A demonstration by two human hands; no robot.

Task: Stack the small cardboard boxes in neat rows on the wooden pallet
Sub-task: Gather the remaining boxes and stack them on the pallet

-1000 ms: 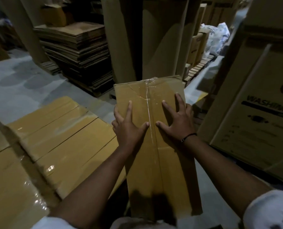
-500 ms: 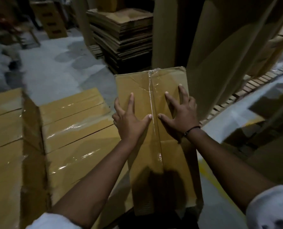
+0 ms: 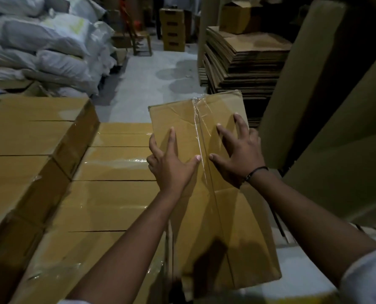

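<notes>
Shift since earlier: view has swung left, so the white sacks (image 3: 40,40) now show and the stacked rows fill the left side; both hands keep the same spread on the box.
Carried box: the small cardboard box (image 3: 244,227), taped along its middle, sits just beside the right side of the low row (image 3: 117,194), its top a little above that row.
Left hand (image 3: 171,165): fingers released and spread, pressing flat on the box top, outer fingers at its left edge.
Right hand (image 3: 237,154): fingers likewise splayed flat on the top, grasping nothing.
Pallet: hidden under the boxes; I cannot tell what the carried box rests on.
Step in hand: likely seating this box against the row.
Doing it well: press evenly with both palms, slide the box left until its side meets the row, and square its far edge with the neighbours.
Watch: the higher tier (image 3: 29,139) sets the line to match.
</notes>
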